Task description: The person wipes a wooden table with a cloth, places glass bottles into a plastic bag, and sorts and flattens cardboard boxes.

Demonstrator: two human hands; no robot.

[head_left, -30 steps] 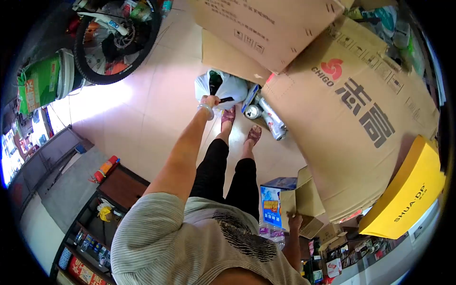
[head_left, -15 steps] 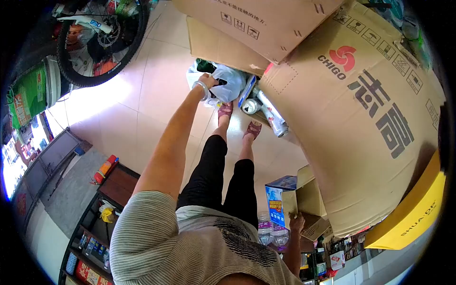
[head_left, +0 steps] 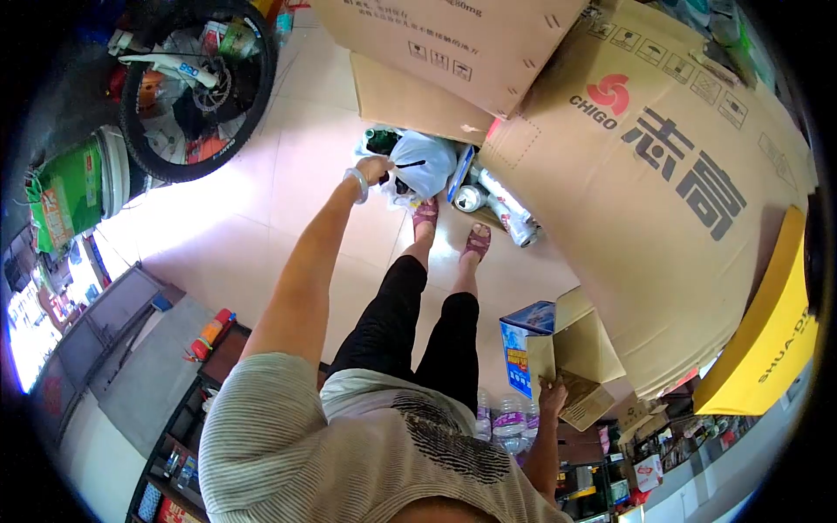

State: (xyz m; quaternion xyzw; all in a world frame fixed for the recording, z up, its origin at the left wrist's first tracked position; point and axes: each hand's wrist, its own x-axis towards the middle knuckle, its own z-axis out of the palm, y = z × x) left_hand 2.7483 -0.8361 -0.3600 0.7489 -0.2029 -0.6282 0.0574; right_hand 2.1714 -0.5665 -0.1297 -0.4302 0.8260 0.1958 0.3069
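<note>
My left hand (head_left: 375, 169), with a bangle at its wrist, is closed on the edge of a pale plastic bag (head_left: 429, 161) just beyond my feet. Dark green bottles (head_left: 381, 139) show in the bag's opening. Low on the right, my right hand (head_left: 552, 396) has its fingers wrapped over the edge of an open cardboard box (head_left: 586, 347). The box has a blue printed panel and its flaps hang loose. Silver cans (head_left: 471, 199) lie in a low carton right of the bag.
A large CHIGO carton (head_left: 645, 200) fills the right side, with more cardboard (head_left: 423, 100) behind the bag. Clear plastic bottles (head_left: 508, 423) stand near my right leg. A bicycle wheel (head_left: 196, 96) is at upper left, dark shelving (head_left: 166, 436) at lower left, a yellow bag (head_left: 763, 340) at far right.
My view has shifted slightly. The plastic bag's edge is pulled a little toward the left by my left hand, and a dark slit shows in the bag. My right hand still holds the box.
</note>
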